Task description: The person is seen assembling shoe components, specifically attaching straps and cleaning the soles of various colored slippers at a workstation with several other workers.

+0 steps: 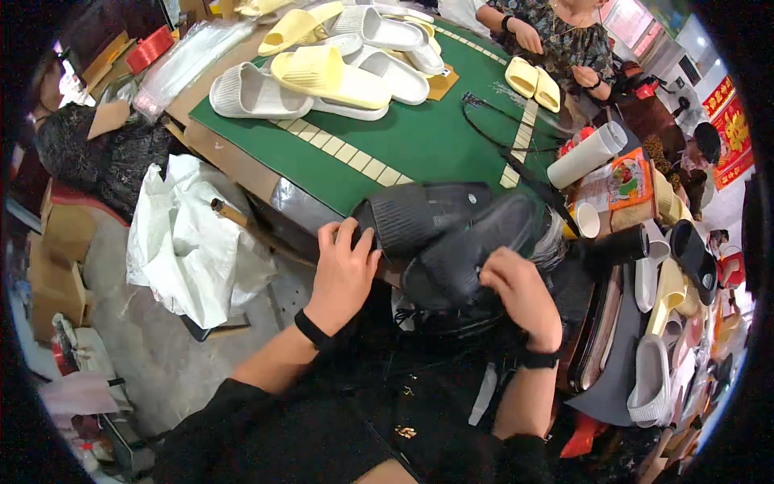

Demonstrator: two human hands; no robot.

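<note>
Two black slide slippers lie partly overlapped at the near edge of the green table, just in front of me. My left hand (pixel 345 270) has its fingers curled over the open toe end of the left black slipper (pixel 403 218), whose strap is ribbed. Against the strap of the nearer black slipper (pixel 451 270), my right hand (pixel 522 292) is closed in a pinch. A tiny pale spot shows at its fingertips, too small to name.
Yellow slippers (pixel 330 77) and grey slippers (pixel 254 93) pile up on the green table top (pixel 435 133). A co-worker's hand (pixel 526 36) is across it, near a yellow pair (pixel 534 83). At right stand a white roll (pixel 587 155) and a paper cup (pixel 586 219); a white sack (pixel 189 242) lies left.
</note>
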